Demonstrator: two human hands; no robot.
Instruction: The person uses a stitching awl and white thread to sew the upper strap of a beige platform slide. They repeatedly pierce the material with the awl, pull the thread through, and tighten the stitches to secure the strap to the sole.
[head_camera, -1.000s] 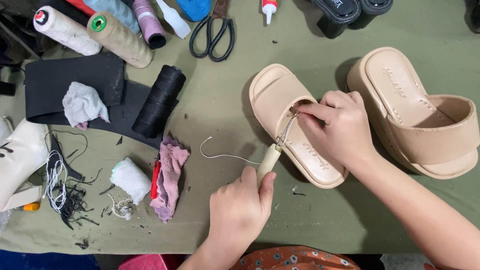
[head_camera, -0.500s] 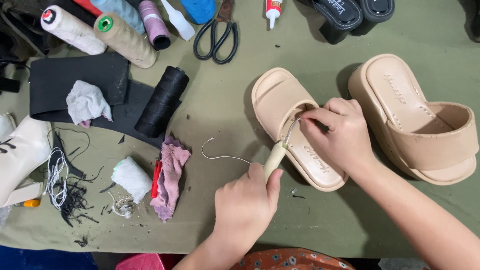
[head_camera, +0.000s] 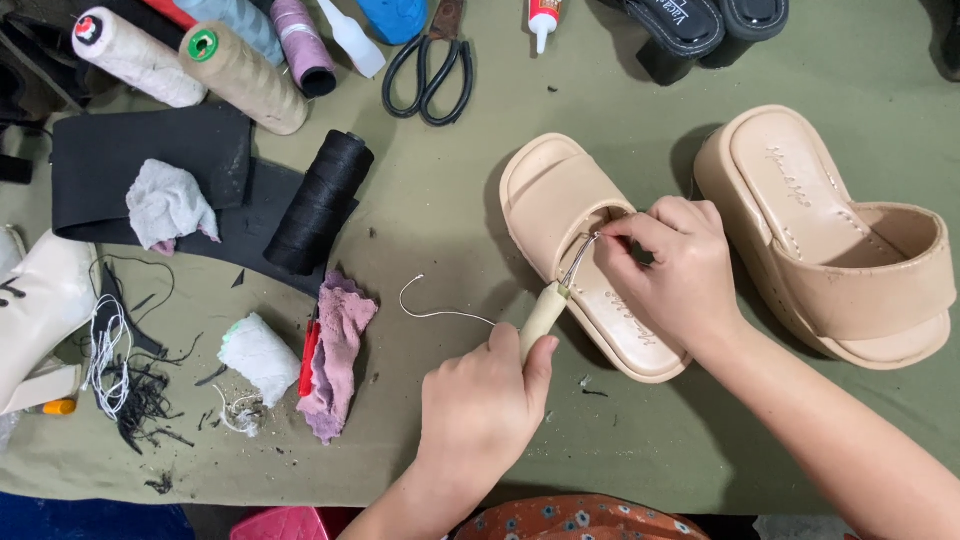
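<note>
While left hand (head_camera: 478, 405) grips wooden-handled stitching awl (head_camera: 545, 315), right hand (head_camera: 668, 275) fingers pinch thread at beige slide sandal (head_camera: 590, 265), frame centre. Step: stitching strap to sole. Next likely needs steady pull through.

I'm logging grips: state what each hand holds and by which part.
Left hand grips the awl by its wooden handle. Right hand pinches at the awl's metal tip, over the beige sandal; what the fingertips pinch cannot be told.
</note>
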